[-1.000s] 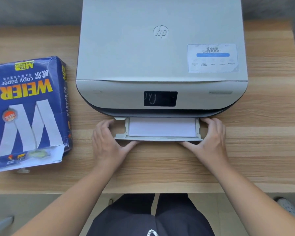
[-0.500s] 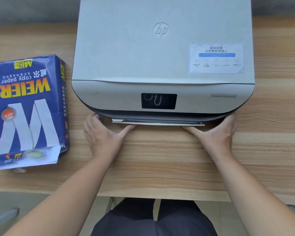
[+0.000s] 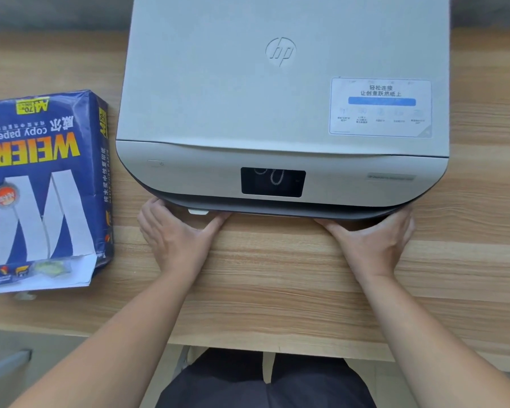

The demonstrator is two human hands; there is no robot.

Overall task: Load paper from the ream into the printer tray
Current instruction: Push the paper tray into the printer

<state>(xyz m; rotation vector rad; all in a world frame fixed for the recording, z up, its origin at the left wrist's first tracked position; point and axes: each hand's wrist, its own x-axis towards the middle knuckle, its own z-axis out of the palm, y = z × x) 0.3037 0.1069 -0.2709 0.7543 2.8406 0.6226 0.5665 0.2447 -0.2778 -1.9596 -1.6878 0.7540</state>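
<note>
A grey printer [image 3: 280,107] stands at the back middle of the wooden desk [image 3: 271,278]. Its paper tray [image 3: 199,212] is pushed in under the front; only a thin pale edge and a small corner tab show, and the paper inside is hidden. My left hand [image 3: 177,237] rests flat at the tray's left end with the thumb against its front edge. My right hand [image 3: 371,240] lies at the right end, thumb on the front edge, fingers under the printer's corner. The blue ream of copy paper [image 3: 42,187] lies to the left, its near end torn open.
The printer's dark screen [image 3: 273,181] faces me, and a white sticker [image 3: 380,107] sits on the lid. The desk's front edge runs just above my dark-clothed lap [image 3: 262,381]. Bare wood lies between my forearms.
The tray, pulled out with white paper showing a second ago, has slid into the printer. Both hands moved forward with it to the printer's front.
</note>
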